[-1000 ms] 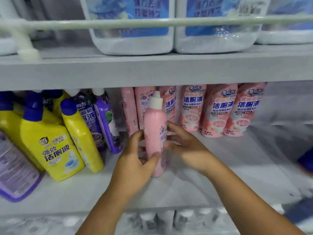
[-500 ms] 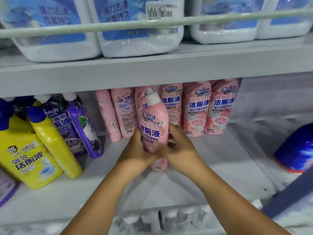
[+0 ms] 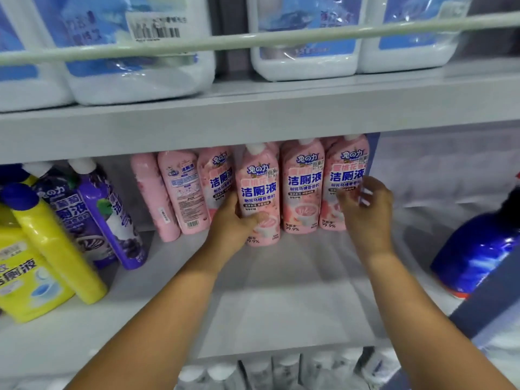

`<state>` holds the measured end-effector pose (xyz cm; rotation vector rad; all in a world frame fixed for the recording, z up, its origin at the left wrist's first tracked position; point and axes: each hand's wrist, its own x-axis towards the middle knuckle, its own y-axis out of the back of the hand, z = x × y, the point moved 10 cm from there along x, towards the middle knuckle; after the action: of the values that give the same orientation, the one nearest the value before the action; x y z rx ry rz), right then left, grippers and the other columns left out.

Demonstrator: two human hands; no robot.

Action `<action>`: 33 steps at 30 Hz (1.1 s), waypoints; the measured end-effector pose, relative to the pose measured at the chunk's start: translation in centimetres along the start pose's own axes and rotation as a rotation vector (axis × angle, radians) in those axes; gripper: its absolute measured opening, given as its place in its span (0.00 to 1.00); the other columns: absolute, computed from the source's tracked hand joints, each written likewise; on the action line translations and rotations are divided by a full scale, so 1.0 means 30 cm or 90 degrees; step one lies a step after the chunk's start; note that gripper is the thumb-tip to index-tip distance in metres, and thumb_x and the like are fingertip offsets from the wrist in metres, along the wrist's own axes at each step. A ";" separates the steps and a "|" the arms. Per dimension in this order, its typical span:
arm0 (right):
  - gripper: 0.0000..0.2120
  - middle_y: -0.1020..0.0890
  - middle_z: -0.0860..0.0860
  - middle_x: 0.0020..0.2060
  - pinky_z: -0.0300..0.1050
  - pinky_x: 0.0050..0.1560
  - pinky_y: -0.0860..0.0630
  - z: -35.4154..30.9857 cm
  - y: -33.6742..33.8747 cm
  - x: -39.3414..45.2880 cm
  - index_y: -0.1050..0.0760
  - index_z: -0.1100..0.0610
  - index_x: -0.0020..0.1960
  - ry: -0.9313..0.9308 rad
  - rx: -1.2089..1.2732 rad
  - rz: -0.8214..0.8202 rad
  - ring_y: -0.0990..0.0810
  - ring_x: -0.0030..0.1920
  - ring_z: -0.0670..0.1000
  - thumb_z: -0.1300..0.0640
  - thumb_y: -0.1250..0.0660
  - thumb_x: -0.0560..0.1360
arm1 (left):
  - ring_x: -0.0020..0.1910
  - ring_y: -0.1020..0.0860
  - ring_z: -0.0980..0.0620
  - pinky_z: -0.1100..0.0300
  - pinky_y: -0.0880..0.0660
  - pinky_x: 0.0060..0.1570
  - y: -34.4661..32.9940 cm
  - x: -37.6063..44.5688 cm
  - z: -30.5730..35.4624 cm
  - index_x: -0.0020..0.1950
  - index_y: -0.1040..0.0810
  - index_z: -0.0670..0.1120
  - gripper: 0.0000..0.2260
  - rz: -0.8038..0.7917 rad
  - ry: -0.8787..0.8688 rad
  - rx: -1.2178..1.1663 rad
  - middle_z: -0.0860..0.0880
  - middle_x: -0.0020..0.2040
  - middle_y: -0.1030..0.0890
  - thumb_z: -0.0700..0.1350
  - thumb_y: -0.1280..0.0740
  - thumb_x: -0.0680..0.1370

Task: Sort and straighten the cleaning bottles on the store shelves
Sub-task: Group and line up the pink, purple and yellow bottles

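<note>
On the middle shelf (image 3: 281, 291), left hand (image 3: 232, 220) grips pink 洁厕液 bottle (image 3: 260, 192); right hand (image 3: 365, 209) loosely open.

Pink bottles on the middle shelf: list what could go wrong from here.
1. The left hand grips only the low side of the front pink bottle; pushed back, it might tip into the row.
2. The right hand, fingers loose beside the rightmost pink bottle, could knock it over.
3. Two pink bottles at the left show their backs and may get missed.
</note>
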<state>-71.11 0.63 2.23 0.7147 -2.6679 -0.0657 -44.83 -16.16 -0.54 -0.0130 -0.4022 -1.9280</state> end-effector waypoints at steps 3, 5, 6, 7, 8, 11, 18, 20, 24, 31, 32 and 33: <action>0.25 0.21 0.51 0.57 0.55 0.52 0.17 0.070 -0.030 0.028 0.22 0.47 0.60 0.005 -0.018 -0.042 0.16 0.53 0.51 0.45 0.21 0.65 | 0.56 0.16 0.56 0.49 0.19 0.58 -0.028 0.061 -0.028 0.64 0.22 0.55 0.23 0.031 0.012 -0.003 0.56 0.57 0.15 0.42 0.21 0.72; 0.25 0.18 0.53 0.56 0.54 0.51 0.16 0.083 -0.047 0.036 0.23 0.49 0.60 0.008 0.007 -0.056 0.15 0.53 0.50 0.52 0.19 0.66 | 0.57 0.17 0.55 0.53 0.17 0.55 -0.045 0.076 -0.036 0.65 0.23 0.53 0.23 0.029 0.015 0.004 0.55 0.59 0.16 0.42 0.22 0.73; 0.24 0.17 0.52 0.56 0.54 0.50 0.15 0.083 -0.052 0.039 0.24 0.49 0.60 0.014 0.015 -0.054 0.15 0.52 0.49 0.55 0.19 0.67 | 0.57 0.17 0.55 0.58 0.17 0.51 -0.050 0.078 -0.033 0.66 0.24 0.53 0.24 0.027 0.011 0.008 0.54 0.60 0.16 0.43 0.22 0.73; 0.25 0.16 0.51 0.55 0.54 0.50 0.15 0.090 -0.056 0.046 0.24 0.48 0.60 0.017 0.013 -0.048 0.14 0.52 0.49 0.56 0.20 0.67 | 0.57 0.17 0.54 0.64 0.18 0.46 -0.054 0.080 -0.031 0.67 0.24 0.53 0.24 0.026 0.005 0.013 0.53 0.61 0.17 0.43 0.22 0.73; 0.25 0.16 0.50 0.55 0.55 0.50 0.16 0.105 -0.059 0.054 0.24 0.47 0.60 0.013 0.003 -0.038 0.15 0.52 0.48 0.54 0.20 0.66 | 0.58 0.17 0.54 0.68 0.20 0.44 -0.055 0.082 -0.031 0.67 0.24 0.53 0.25 0.028 0.005 0.020 0.53 0.62 0.17 0.44 0.22 0.73; 0.28 0.18 0.50 0.57 0.55 0.52 0.16 0.153 -0.079 0.078 0.25 0.44 0.62 0.016 -0.023 -0.040 0.15 0.53 0.48 0.47 0.20 0.64 | 0.58 0.17 0.53 0.64 0.20 0.49 -0.055 0.083 -0.034 0.65 0.24 0.50 0.24 0.040 -0.002 0.056 0.52 0.61 0.17 0.45 0.21 0.72; 0.23 0.28 0.54 0.57 0.45 0.51 0.25 -0.051 -0.016 -0.113 0.29 0.59 0.64 0.114 -0.049 0.128 0.23 0.55 0.56 0.56 0.26 0.73 | 0.46 0.19 0.64 0.68 0.23 0.46 0.091 -0.037 0.014 0.59 0.25 0.50 0.13 0.151 -0.085 0.070 0.55 0.51 0.18 0.41 0.27 0.77; 0.15 0.24 0.54 0.55 0.48 0.47 0.21 -0.151 -0.105 -0.188 0.28 0.57 0.60 0.181 0.000 0.051 0.21 0.50 0.53 0.60 0.29 0.76 | 0.44 0.20 0.60 0.65 0.23 0.45 0.236 -0.094 0.024 0.56 0.25 0.50 0.10 0.281 -0.124 0.055 0.52 0.49 0.19 0.41 0.29 0.78; 0.12 0.21 0.52 0.54 0.44 0.52 0.19 -0.308 -0.393 -0.291 0.24 0.56 0.59 0.149 0.086 -0.198 0.20 0.49 0.41 0.63 0.30 0.76 | 0.51 0.19 0.51 0.51 0.19 0.52 0.455 -0.105 0.032 0.61 0.24 0.43 0.13 0.392 -0.158 0.078 0.44 0.57 0.21 0.41 0.31 0.77; 0.17 0.23 0.54 0.55 0.41 0.60 0.29 -0.590 -0.704 -0.226 0.25 0.60 0.62 0.242 -0.074 -0.232 0.24 0.58 0.52 0.55 0.30 0.76 | 0.59 0.23 0.38 0.50 0.27 0.63 0.557 -0.011 0.319 0.60 0.22 0.38 0.17 0.394 -0.272 0.360 0.35 0.58 0.21 0.46 0.30 0.76; 0.15 0.21 0.57 0.53 0.42 0.56 0.28 -0.609 -0.732 -0.212 0.24 0.62 0.60 0.236 -0.114 -0.242 0.22 0.55 0.53 0.54 0.33 0.78 | 0.59 0.23 0.37 0.48 0.28 0.63 0.554 0.035 0.341 0.59 0.21 0.41 0.17 0.375 -0.241 0.449 0.37 0.57 0.19 0.51 0.32 0.76; 0.13 0.18 0.59 0.50 0.43 0.51 0.25 -0.625 -0.752 -0.192 0.21 0.62 0.57 0.240 -0.121 -0.235 0.20 0.51 0.55 0.55 0.36 0.79 | 0.59 0.22 0.38 0.47 0.27 0.62 0.555 0.088 0.337 0.58 0.19 0.45 0.19 0.353 -0.195 0.542 0.40 0.56 0.18 0.56 0.37 0.75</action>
<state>-48.92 -15.21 14.50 1.0315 -2.1175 -0.2523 -32.63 -21.17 14.01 0.1256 -1.2563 -1.0976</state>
